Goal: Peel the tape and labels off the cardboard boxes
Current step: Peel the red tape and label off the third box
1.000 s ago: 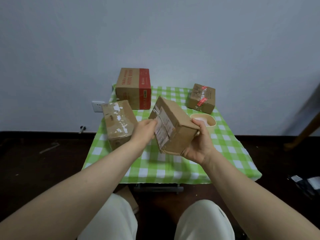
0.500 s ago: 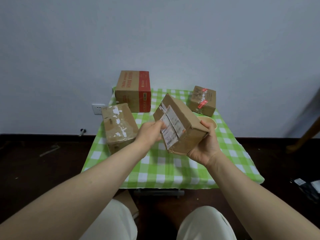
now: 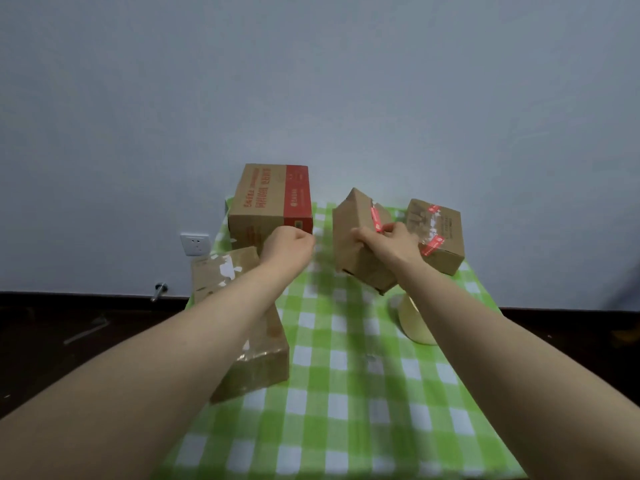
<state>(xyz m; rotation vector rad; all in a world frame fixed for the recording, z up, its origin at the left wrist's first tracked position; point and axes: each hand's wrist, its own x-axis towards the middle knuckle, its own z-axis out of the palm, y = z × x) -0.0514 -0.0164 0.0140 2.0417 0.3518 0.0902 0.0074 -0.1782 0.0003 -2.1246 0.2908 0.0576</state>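
Holding a small plain brown cardboard box [image 3: 356,244] off the surface, the right grip [image 3: 391,245] is clamped on it. The thumb lies on the near face and the fingers wrap over the upper edge, right beside a short strip of red tape [image 3: 375,220].

- Box tilted, one corner up, lowest corner hanging above the green-and-white checked cloth surface [image 3: 346,375]. Likely reason: the tilt brings the taped seam up where fingers can pick at it.
- Left grip [image 3: 289,249]: apart from the held box, fingers curled under, back of the hand toward the camera. Whether it pinches anything cannot be told. It hovers in front of the large brown carton with a red band [image 3: 270,199].
- Near left, under the left forearm: a brown box with torn white label scraps and glossy clear tape [image 3: 263,362], resting on the cloth. It looks only partly stripped.
- Back right: a small brown box crossed with red-and-clear tape [image 3: 440,233], just behind the right grip. It appears untouched.
- Pale round object [image 3: 412,323] beside the right forearm, blurred; its kind is unclear.

Judgement: the red strip comes next, and one hand must steady the box while the other peels.
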